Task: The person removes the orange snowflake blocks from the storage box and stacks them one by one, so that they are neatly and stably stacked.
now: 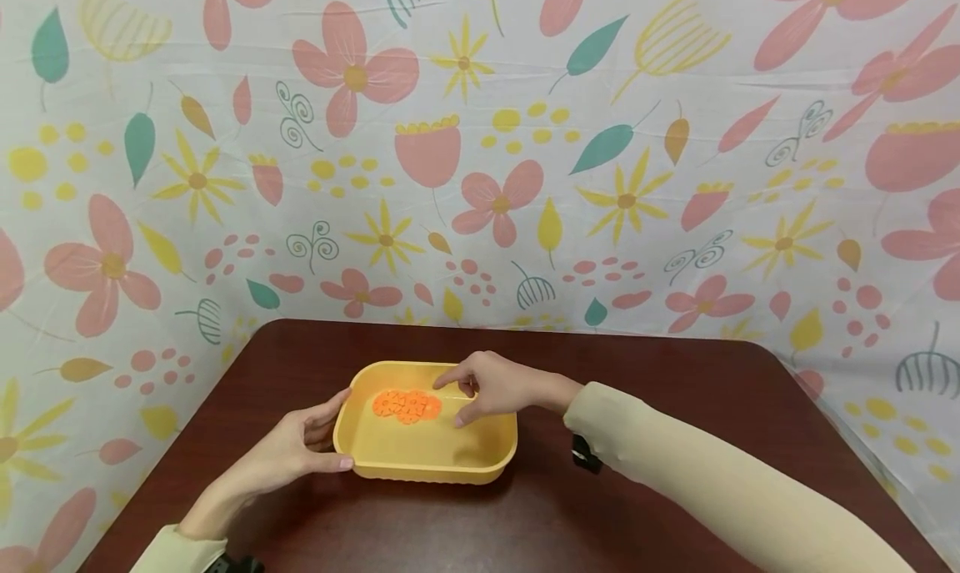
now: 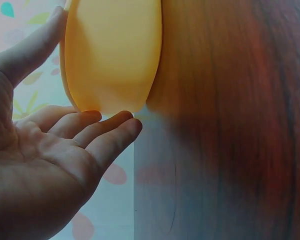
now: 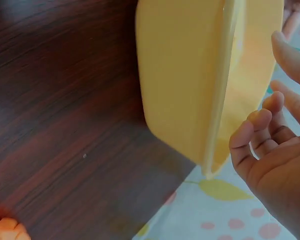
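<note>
A yellow rectangular tray (image 1: 420, 474) with raised walls stands on the table. Inside it, toward the back left, lie several flat orange round pieces with scalloped edges (image 1: 408, 406), overlapping one another. My left hand (image 1: 281, 448) holds the tray's left end, thumb at the near corner and fingers along the far side; in the left wrist view the fingertips (image 2: 135, 125) meet the tray's wall. Over the tray's right half hovers my right hand (image 1: 498, 385), thumb and index finger apart, the other fingers loosely bent. Nothing shows between its fingers in the right wrist view.
The dark brown wooden table (image 1: 637, 506) has rounded far corners. Behind it hangs a white cloth (image 1: 480, 289) printed with flowers and leaves. An orange, ridged object (image 3: 7, 230) lies on the table in the right wrist view's lower left corner.
</note>
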A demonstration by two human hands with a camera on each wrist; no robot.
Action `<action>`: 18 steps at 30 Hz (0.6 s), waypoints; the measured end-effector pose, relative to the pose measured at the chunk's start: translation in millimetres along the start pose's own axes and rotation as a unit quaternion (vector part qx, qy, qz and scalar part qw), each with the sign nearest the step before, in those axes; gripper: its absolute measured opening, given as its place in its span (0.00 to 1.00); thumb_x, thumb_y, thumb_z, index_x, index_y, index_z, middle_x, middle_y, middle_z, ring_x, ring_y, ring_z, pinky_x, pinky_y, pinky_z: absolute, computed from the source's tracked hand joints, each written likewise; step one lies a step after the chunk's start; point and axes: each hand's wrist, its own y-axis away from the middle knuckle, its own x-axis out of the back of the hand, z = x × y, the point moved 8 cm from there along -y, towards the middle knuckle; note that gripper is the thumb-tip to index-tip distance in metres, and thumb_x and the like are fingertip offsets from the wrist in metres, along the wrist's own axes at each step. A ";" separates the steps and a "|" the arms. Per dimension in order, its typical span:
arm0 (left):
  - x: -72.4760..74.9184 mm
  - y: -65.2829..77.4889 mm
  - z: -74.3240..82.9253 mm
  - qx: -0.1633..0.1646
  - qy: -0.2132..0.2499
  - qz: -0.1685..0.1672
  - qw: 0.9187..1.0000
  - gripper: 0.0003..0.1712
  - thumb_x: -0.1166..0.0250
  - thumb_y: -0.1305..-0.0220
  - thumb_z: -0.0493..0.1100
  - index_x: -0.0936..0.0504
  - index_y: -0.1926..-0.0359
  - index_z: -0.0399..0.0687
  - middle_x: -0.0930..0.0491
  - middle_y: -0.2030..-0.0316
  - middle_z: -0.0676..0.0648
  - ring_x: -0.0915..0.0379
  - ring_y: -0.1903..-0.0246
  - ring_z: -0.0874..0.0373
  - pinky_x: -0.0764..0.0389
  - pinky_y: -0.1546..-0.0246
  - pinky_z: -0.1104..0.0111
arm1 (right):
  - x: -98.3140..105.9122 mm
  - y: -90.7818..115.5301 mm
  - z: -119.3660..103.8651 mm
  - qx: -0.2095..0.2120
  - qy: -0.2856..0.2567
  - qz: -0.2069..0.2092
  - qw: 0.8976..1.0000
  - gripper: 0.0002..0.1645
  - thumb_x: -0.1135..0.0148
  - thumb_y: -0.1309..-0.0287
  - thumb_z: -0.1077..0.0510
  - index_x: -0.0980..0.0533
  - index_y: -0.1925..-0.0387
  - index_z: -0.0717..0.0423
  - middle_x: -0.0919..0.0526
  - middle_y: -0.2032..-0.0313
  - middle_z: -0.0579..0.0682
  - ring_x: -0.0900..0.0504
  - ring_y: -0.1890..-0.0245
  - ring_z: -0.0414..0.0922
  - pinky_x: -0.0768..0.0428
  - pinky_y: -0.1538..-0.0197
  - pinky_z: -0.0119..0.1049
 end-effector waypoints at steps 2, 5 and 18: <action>0.3 0.5 1.1 -0.003 -0.009 0.001 1.000 0.55 0.25 0.34 0.36 0.50 0.17 0.35 0.48 0.20 0.32 0.43 0.26 0.32 0.21 0.42 0.69 | -3.4 -6.5 1.4 0.000 -0.005 -0.003 1.000 0.34 0.20 0.42 0.60 0.20 0.34 0.59 0.34 0.79 0.43 0.40 0.78 0.37 0.37 0.69 0.32; -0.1 0.7 3.5 -0.011 -0.011 -0.002 1.000 0.55 0.25 0.34 0.36 0.51 0.17 0.33 0.49 0.21 0.31 0.44 0.26 0.31 0.21 0.42 0.68 | -8.2 -15.1 5.2 -0.003 -0.011 -0.006 1.000 0.36 0.20 0.42 0.60 0.22 0.32 0.60 0.38 0.81 0.43 0.44 0.80 0.38 0.38 0.70 0.31; -1.2 0.6 5.2 0.004 0.008 -0.001 1.000 0.57 0.24 0.35 0.35 0.52 0.17 0.32 0.49 0.21 0.30 0.43 0.27 0.32 0.21 0.40 0.63 | -33.1 -44.8 21.3 -0.048 0.009 -0.045 0.998 0.44 0.18 0.44 0.57 0.26 0.28 0.59 0.34 0.85 0.40 0.38 0.83 0.36 0.35 0.71 0.27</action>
